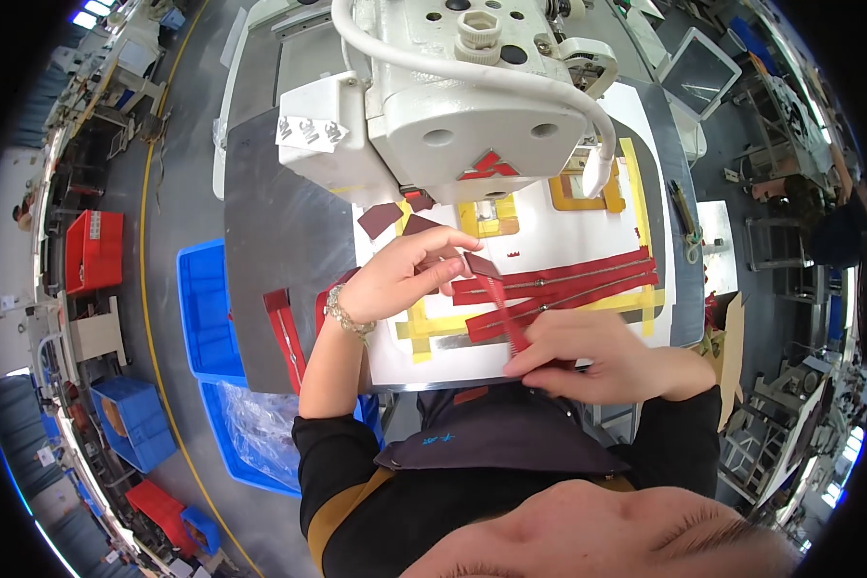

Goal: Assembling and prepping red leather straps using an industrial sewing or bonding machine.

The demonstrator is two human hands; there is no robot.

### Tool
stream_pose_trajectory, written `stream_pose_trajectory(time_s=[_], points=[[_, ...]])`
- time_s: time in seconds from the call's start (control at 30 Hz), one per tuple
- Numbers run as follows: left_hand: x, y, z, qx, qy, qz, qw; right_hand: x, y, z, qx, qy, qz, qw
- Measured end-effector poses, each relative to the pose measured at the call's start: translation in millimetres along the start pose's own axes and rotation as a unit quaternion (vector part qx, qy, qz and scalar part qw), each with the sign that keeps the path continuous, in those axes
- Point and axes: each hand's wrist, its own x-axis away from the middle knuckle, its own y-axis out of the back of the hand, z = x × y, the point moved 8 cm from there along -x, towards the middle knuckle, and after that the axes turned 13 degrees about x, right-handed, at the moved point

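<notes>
My left hand is above the white board, with its thumb and fingertips closed on the edge of a small dark red patch. From that patch a narrow red zipper slants down toward me. My right hand pinches the zipper's near end, its fingers curled. Whether patch and zipper are joined, I cannot tell. Beneath and beyond my right hand, red zippers with metal teeth lie across the board. Other dark red patches rest past my left hand, near the machine.
A large white sewing machine head overhangs the board. Yellow-edged template frames lie under it. More red zippers hang at the table's left edge, beside blue bins. Scissors or snips are on the right.
</notes>
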Motion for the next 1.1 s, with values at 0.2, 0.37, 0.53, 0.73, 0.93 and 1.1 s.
stream_pose_trajectory(time_s=[0.2,0.37,0.53,0.73,0.93,1.1], points=[[-1.3,-6.1,11.7,0.269,-0.039,0.06,0.96,-4.5,-65.8,-8.3,-0.158,-0.027,0.039,0.986],[-5.5,15.4,27.9,0.117,0.035,0.022,0.992,4.6,-116.1,-32.7,-0.337,-0.061,0.059,0.938],[-7.4,19.7,30.2,0.072,0.054,-0.002,0.996,24.5,-137.1,-61.5,-0.389,-0.156,0.089,0.904],[-9.3,31.0,45.2,0.071,0.067,-0.028,0.995,37.5,-146.9,-79.9,-0.402,-0.194,0.117,0.887],[-11.2,35.1,47.6,0.015,0.063,-0.064,0.996,44.8,-146.2,-76.1,-0.339,-0.173,0.18,0.907],[-12.2,38.0,50.1,-0.035,0.069,-0.089,0.993,51.7,-141.8,-76.7,-0.27,-0.172,0.245,0.915]])
